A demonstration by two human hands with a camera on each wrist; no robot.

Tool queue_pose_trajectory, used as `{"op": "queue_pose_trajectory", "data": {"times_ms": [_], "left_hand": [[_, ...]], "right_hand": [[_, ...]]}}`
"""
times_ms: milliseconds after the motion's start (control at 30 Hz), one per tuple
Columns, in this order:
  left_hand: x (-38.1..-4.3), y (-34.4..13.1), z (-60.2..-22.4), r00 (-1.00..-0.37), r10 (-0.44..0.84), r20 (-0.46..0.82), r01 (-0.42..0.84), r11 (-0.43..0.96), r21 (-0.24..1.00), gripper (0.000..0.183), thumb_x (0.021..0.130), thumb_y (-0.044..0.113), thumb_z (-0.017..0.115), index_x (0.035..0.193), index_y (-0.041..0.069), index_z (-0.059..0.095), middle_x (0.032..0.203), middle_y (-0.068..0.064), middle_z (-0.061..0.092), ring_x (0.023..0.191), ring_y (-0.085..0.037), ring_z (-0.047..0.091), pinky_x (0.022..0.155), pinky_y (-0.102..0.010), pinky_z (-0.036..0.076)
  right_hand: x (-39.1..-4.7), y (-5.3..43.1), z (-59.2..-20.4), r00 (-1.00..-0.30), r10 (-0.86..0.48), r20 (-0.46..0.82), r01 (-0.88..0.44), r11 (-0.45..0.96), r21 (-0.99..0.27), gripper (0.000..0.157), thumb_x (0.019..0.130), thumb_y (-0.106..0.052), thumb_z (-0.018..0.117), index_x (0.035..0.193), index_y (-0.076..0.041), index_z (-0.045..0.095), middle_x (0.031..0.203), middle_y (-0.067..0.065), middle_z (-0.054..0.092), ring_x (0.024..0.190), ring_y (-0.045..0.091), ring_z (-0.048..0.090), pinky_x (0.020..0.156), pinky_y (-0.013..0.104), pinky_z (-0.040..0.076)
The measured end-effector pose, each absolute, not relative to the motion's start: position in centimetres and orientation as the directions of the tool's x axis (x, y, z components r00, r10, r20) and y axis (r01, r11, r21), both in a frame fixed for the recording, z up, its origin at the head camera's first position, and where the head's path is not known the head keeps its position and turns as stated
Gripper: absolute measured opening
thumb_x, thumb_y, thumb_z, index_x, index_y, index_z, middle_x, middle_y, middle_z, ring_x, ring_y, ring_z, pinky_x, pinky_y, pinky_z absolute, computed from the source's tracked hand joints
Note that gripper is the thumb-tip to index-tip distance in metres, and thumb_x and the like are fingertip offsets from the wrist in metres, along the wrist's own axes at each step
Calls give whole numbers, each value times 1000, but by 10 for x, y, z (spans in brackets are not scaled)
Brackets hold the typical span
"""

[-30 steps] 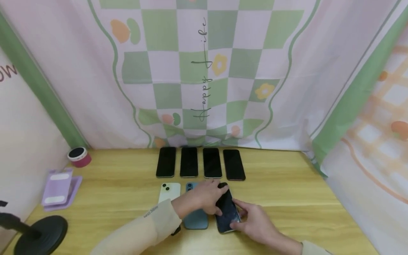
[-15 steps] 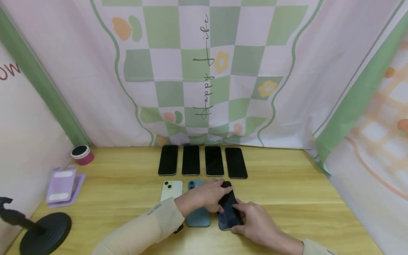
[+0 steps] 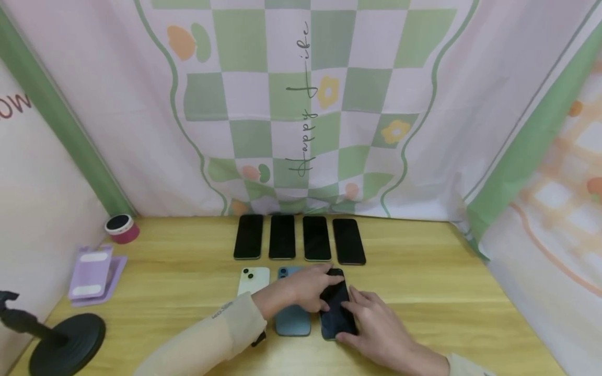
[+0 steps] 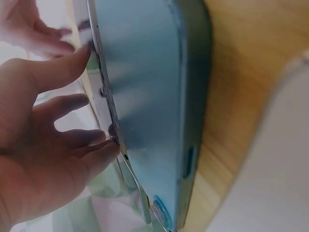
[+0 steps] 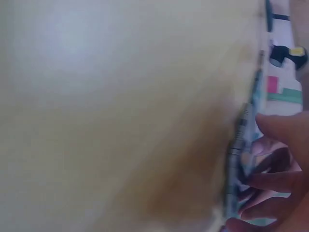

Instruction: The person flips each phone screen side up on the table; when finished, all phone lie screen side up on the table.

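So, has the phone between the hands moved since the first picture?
Yes: the phone has shifted slightly left, narrowing its gap to the unmoved blue phone.

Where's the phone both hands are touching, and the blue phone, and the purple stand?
Touched phone (image 3: 335,315): head view, dark screen.
Blue phone (image 3: 292,321): head view, lower back.
Purple stand (image 3: 91,273): head view, front panel.

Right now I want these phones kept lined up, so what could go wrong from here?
The left sleeve passes over the pale smartphone, so withdrawing it might drag that phone askew. The left hand reaches across the blue smartphone and could nudge it too. Both that hand and the right hand touch the front black-screened smartphone; uneven pushes might twist it out of line.
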State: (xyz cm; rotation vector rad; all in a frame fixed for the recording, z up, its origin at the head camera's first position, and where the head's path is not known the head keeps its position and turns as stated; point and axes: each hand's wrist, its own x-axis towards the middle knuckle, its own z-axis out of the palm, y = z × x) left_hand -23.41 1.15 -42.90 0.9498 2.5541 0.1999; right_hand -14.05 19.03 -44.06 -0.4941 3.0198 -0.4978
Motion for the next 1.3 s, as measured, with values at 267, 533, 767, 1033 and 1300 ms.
{"op": "queue_pose_trajectory", "data": {"times_ms": [267,533,767,1033,1300], "left_hand": [[-241,-13,-432,-726,668,-165,625,740,247,62,96,25,74,154,23,52,168,-8,41,152,-27,46,116,-40,50],[-241,-43,-434,-753,636,-171,608,771,192,61,95,26,74,152,19,53,163,-9,48,148,-29,51,118,-44,48],[-239,-64,-432,-767,601,-225,580,799,156,67,92,32,78,151,13,53,161,-10,49,147,-31,51,119,-46,47],[-242,-79,-434,-764,598,-243,556,801,222,75,89,39,81,151,7,52,162,-11,48,152,-31,45,125,-47,40],[-243,-82,-434,-737,629,-246,581,777,242,80,85,39,85,150,5,52,161,-13,49,153,-33,43,128,-49,35]], "right_hand": [[-154,175,-434,-884,-462,68,-453,815,-362,61,87,-38,83,135,-6,67,154,22,54,136,43,57,109,61,51],[-160,151,-442,-776,-627,-63,-578,748,-326,73,94,-49,73,151,-8,53,163,20,45,148,42,48,116,59,45],[-165,135,-444,-736,-668,-110,-621,730,-285,71,94,-50,72,151,-13,54,165,16,44,149,39,48,116,56,47],[-167,132,-449,-725,-683,-92,-656,725,-210,71,95,-53,70,152,-14,54,165,16,44,149,36,47,115,55,48],[-169,129,-446,-692,-714,-103,-683,694,-227,68,98,-47,68,153,-9,52,165,20,42,153,38,42,120,52,45]]}}
